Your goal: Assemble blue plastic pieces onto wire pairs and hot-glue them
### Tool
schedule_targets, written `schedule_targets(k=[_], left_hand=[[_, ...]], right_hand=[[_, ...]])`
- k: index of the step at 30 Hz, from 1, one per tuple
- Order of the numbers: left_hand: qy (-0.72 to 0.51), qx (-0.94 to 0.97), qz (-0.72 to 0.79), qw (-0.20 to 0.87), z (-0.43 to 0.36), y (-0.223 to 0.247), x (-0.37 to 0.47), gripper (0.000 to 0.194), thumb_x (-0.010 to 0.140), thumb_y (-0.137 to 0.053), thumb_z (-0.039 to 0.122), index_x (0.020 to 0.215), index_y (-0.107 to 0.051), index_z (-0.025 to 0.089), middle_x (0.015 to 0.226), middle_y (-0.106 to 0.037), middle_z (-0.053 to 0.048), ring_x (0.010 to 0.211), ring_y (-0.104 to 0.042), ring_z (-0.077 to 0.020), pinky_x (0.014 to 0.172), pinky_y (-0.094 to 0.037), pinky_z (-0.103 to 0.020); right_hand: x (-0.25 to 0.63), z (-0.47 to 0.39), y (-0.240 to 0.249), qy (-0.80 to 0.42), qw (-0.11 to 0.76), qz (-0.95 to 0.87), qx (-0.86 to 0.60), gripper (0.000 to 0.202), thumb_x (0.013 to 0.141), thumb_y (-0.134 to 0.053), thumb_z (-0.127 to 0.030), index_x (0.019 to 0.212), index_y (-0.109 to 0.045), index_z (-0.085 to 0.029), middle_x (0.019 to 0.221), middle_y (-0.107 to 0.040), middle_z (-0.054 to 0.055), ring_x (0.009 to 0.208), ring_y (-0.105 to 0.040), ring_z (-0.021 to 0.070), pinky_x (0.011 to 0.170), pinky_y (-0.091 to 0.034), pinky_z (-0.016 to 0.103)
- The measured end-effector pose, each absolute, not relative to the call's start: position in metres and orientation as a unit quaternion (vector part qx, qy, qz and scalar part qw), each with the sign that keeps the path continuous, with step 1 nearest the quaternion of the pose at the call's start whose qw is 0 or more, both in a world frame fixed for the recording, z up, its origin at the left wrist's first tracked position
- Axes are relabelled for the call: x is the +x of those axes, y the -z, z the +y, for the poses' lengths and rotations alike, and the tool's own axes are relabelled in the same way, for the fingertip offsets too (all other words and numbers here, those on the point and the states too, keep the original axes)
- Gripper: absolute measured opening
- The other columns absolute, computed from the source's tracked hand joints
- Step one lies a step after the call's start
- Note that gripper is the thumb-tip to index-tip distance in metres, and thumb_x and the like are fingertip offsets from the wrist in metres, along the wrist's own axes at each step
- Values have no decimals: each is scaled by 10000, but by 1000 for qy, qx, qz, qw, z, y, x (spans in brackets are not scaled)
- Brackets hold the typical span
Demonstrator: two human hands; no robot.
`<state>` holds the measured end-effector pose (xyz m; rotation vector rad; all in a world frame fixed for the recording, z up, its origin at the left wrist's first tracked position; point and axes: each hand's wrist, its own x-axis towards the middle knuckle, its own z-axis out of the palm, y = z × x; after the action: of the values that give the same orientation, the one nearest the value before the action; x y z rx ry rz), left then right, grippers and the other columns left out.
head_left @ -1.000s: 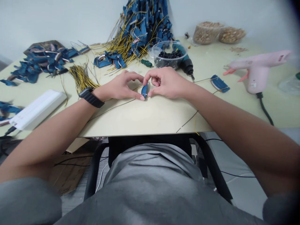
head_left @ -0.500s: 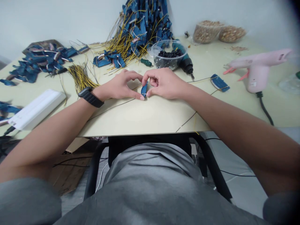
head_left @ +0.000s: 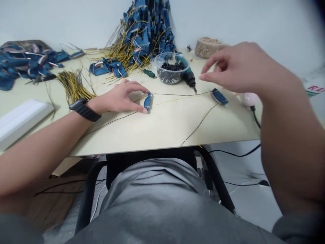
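The small curved dark-blue piece [head_left: 147,102] sits near the centre of the frame, gripped end to end between thumb and forefinger of the bare left hand [head_left: 118,99]; a light, steady pinch should suit it, as squeezing could bow it; the bare right hand [head_left: 245,69], upper right, is half-curled, thumb and forefinger apart, nothing visibly held; below it lie a flat dark-blue piece [head_left: 218,96] and a rounded pink plastic handle [head_left: 250,99], partly hidden.

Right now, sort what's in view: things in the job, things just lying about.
Likely in the job:
blue piece in the grip of the left hand
second blue piece
pink glue gun, partly behind the right hand

Apparently lying about:
drill
green-handled tool
white box
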<state>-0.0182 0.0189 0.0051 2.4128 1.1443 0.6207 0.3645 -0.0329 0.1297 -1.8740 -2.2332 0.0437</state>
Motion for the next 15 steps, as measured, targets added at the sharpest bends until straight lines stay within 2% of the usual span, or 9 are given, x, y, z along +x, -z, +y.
schedule_targets(k=[1, 3, 6, 8, 11, 13, 15], left_hand=[[-223, 863, 408, 198, 19, -5, -18, 984, 707, -1040, 1081, 1411, -964, 398, 1565, -902, -103, 1531, -753, -457, 1456, -455, -617], [-223, 864, 406, 195, 18, -5, -18, 988, 713, -1028, 1089, 1411, -964, 393, 1574, -903, -103, 1522, -753, -460, 1447, -455, -615], [-221, 866, 403, 196, 16, -5, -17, 964, 744, -1013, 1078, 1411, -962, 384, 1583, -902, -97, 1511, -757, -457, 1450, -446, -613], [-226, 864, 403, 200, 15, -4, -17, 948, 747, -1019, 1067, 1403, -960, 384, 1585, -897, -93, 1514, -755, -460, 1451, -451, -621], [-236, 860, 404, 205, 16, -4, -17, 936, 725, -1044, 1059, 1373, -962, 388, 1583, -888, -96, 1515, -747, -462, 1458, -463, -640], [-242, 857, 406, 205, 16, -4, -17, 931, 719, -1054, 1055, 1354, -963, 381, 1579, -883, -104, 1518, -743, -461, 1462, -470, -644], [-249, 854, 409, 202, 16, -7, -18, 923, 725, -1058, 1040, 1349, -958, 368, 1575, -879, -109, 1513, -745, -460, 1452, -487, -650]], right_hand=[[380, -32, -127, -5, 83, -736, -671, 53, 1200, -883, -184, 1205, -935, -192, 1083, -878, 138, 880, -628, 220, 940, -465, 462], [406, -29, -118, 16, 20, -708, -705, 222, 1244, -783, -244, 1318, -954, -124, 1194, -901, 247, 903, -620, 250, 938, -465, 490], [430, -27, -101, 7, -26, -711, -703, 305, 1226, -693, -237, 1258, -947, -72, 1310, -887, 330, 912, -549, 267, 937, -455, 520], [437, -26, -93, -2, -23, -720, -694, 271, 1201, -687, -240, 1104, -910, -120, 1260, -867, 318, 895, -491, 253, 936, -434, 537], [439, -23, -87, -13, -4, -703, -711, 305, 1160, -751, -235, 856, -759, -257, 1055, -800, 228, 845, -436, 235, 897, -399, 544], [436, -20, -85, -19, -10, -696, -718, 357, 1095, -801, -185, 777, -681, -292, 959, -756, 187, 819, -452, 233, 866, -405, 527], [431, -20, -85, -19, -19, -697, -717, 350, 1033, -799, -112, 759, -665, -285, 927, -764, 176, 809, -494, 238, 846, -421, 503]])
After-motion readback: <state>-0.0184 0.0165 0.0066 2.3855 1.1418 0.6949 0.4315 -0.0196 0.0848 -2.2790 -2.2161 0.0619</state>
